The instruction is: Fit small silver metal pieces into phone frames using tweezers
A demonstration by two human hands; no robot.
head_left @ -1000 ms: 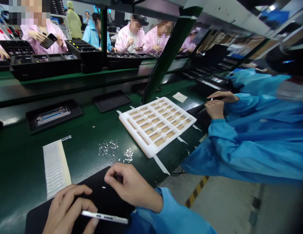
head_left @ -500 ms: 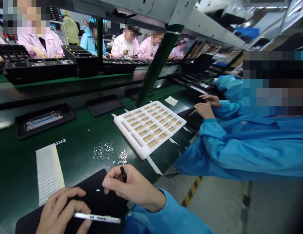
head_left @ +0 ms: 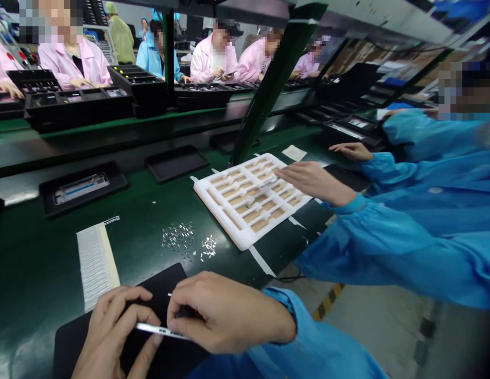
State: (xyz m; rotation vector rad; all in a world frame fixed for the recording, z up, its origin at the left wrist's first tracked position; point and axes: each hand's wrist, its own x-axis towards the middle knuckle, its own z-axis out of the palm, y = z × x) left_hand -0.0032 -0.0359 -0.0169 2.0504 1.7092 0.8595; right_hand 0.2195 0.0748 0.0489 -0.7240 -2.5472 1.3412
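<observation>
so, the curled left hand (head_left: 110,331) is gripping a slim silver metal part (head_left: 161,330) low over a flat black mat (head_left: 161,279), steadying it while the right hand (head_left: 229,313) is pinching a small dark piece (head_left: 185,311) against it.

The foam tray (head_left: 224,223) is white, its tan cells set in a regular grid, on a dark green bench (head_left: 31,252). The phone frame (head_left: 161,330) shows silver-white against a black mat (head_left: 158,279). Small silver parts (head_left: 177,237) speckle the green. The sleeve (head_left: 323,342) is bright blue, and pink coats (head_left: 90,63) line the far side. Yellow-and-black stripes (head_left: 327,301) cross the grey floor (head_left: 379,337).
</observation>
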